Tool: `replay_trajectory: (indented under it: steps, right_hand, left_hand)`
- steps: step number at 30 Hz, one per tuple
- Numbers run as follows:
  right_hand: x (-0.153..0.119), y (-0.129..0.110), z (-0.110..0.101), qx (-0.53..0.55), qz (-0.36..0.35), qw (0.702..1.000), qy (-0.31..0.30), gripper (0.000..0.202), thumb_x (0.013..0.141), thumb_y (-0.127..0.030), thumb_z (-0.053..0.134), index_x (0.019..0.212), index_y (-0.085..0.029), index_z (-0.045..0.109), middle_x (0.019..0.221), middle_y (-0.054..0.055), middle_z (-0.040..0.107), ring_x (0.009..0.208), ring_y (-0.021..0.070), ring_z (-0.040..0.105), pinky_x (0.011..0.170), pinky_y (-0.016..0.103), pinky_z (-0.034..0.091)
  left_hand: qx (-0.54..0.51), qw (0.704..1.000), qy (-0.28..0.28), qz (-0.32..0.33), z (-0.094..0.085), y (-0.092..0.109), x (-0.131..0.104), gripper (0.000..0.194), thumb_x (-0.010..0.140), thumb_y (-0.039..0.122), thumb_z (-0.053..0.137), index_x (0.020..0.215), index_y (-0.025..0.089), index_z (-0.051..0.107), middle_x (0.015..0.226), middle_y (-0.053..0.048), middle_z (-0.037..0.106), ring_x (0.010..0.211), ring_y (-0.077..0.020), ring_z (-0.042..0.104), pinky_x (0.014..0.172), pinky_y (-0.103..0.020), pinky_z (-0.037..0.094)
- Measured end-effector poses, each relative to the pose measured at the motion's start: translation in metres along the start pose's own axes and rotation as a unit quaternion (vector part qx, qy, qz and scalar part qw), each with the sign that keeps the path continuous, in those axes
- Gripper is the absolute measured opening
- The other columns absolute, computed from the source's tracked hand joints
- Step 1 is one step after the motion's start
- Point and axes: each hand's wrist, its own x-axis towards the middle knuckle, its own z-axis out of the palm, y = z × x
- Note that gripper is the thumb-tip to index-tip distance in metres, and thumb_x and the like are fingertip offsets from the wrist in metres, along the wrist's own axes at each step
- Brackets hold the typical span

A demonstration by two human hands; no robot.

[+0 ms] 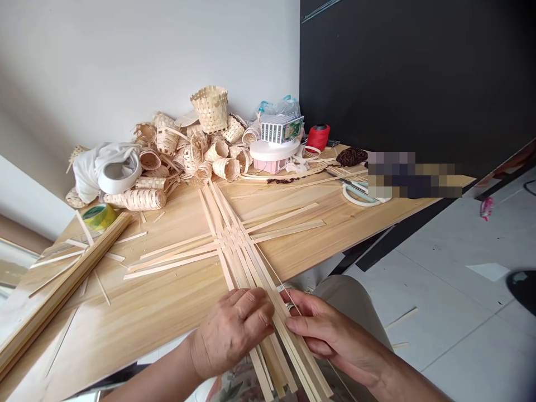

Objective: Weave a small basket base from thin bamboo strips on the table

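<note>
Flat pale bamboo strips (268,279) run lengthwise from mid-table over the near edge toward my lap. Partway along, they interlace with several cross strips (167,261) in a small woven patch (231,239). My left hand (238,326) is closed over the left part of the lengthwise strips, knuckles up; its fingertips are partly hidden. My right hand (324,329) grips the right-hand strips between thumb and fingers, and a ring shows on one finger. One thin strip (274,271) bows away to the right of the bundle and passes by my right hand.
Small woven baskets (209,109) are heaped at the back wall. White-handled scissors (360,195), dark braided cord (352,156) and a red thread spool (318,137) lie back right. At left are yellow-green tape (99,216), a long strip bundle (62,296) and loose offcuts.
</note>
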Motion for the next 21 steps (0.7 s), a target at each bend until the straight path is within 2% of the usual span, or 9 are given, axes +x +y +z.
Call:
replay_trajectory:
  steps: [4, 7, 12, 17, 21]
  right_hand:
    - [0.001, 0.000, 0.001, -0.002, -0.005, 1.000, -0.010, 0.032, 0.066, -0.034, 0.068, 0.087, -0.017, 0.051, 0.064, -0.007, 0.035, 0.046, 0.0020, 0.016, 0.039, 0.016, 0.013]
    - [0.001, 0.002, 0.002, -0.012, -0.007, 1.000, 0.003, 0.036, 0.065, -0.037, 0.069, 0.088, -0.017, 0.050, 0.065, -0.006, 0.035, 0.048, 0.0030, 0.019, 0.039, 0.016, 0.016]
    - [-0.001, 0.004, 0.001, -0.066, -0.016, 0.997, 0.022, 0.045, 0.069, -0.046, 0.065, 0.101, -0.020, 0.047, 0.066, -0.006, 0.037, 0.043, 0.0026, 0.024, 0.039, 0.018, 0.018]
    - [-0.003, 0.001, -0.004, -0.123, -0.032, 0.992, 0.011, 0.041, 0.072, -0.048, 0.061, 0.099, -0.018, 0.050, 0.071, -0.005, 0.040, 0.045, 0.0021, 0.028, 0.041, 0.019, 0.020]
    - [-0.008, -0.005, -0.014, -0.149, -0.046, 0.985, 0.070, 0.048, 0.076, -0.057, 0.051, 0.104, -0.018, 0.050, 0.069, -0.003, 0.044, 0.046, 0.0039, 0.030, 0.043, 0.021, 0.020]
  left_hand:
    - [0.037, 0.999, -0.024, 0.007, -0.001, -0.004, 0.007, 0.012, 0.085, 0.016, 0.043, 0.094, 0.011, 0.050, 0.091, -0.008, 0.057, 0.076, -0.0162, 0.054, 0.064, -0.029, 0.048]
    - [0.064, 0.998, -0.006, 0.026, -0.002, -0.006, 0.012, 0.014, 0.087, 0.014, 0.039, 0.090, 0.011, 0.052, 0.087, -0.008, 0.057, 0.082, -0.0183, 0.053, 0.068, -0.031, 0.048]
    - [0.080, 0.995, 0.006, 0.066, -0.006, -0.007, 0.016, 0.022, 0.088, 0.015, 0.035, 0.097, 0.008, 0.054, 0.093, -0.011, 0.058, 0.089, -0.0190, 0.053, 0.073, -0.032, 0.048]
    - [0.071, 0.993, 0.025, 0.091, -0.005, -0.009, 0.014, 0.021, 0.087, 0.012, 0.039, 0.098, 0.005, 0.055, 0.091, -0.011, 0.060, 0.089, -0.0197, 0.053, 0.073, -0.032, 0.049]
    - [0.072, 0.993, 0.023, 0.087, -0.002, -0.009, 0.013, 0.015, 0.084, 0.010, 0.045, 0.095, 0.007, 0.055, 0.091, -0.010, 0.060, 0.093, -0.0190, 0.053, 0.079, -0.033, 0.048]
